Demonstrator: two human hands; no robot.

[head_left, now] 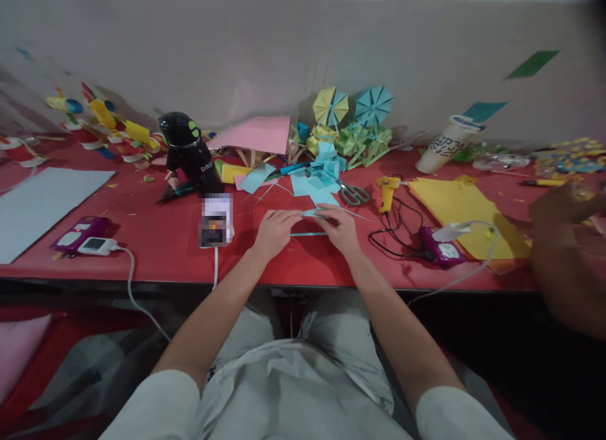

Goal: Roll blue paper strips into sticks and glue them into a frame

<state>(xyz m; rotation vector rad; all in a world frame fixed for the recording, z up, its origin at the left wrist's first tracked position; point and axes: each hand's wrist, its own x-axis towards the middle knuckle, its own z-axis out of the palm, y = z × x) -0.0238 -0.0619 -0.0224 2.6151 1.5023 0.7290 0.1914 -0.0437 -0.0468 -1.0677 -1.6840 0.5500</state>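
Blue paper lies between both hands, pinched in their fingertips.

A plain greyish wall rises behind a long table with a glossy red covering and a dark front edge. A green slanted patch marks the wall's right side. Pale and dark shapes show beyond its top edge at upper right. Below the table at left lies a red surface. The light is soft and muted, with faint shadows on the wall.
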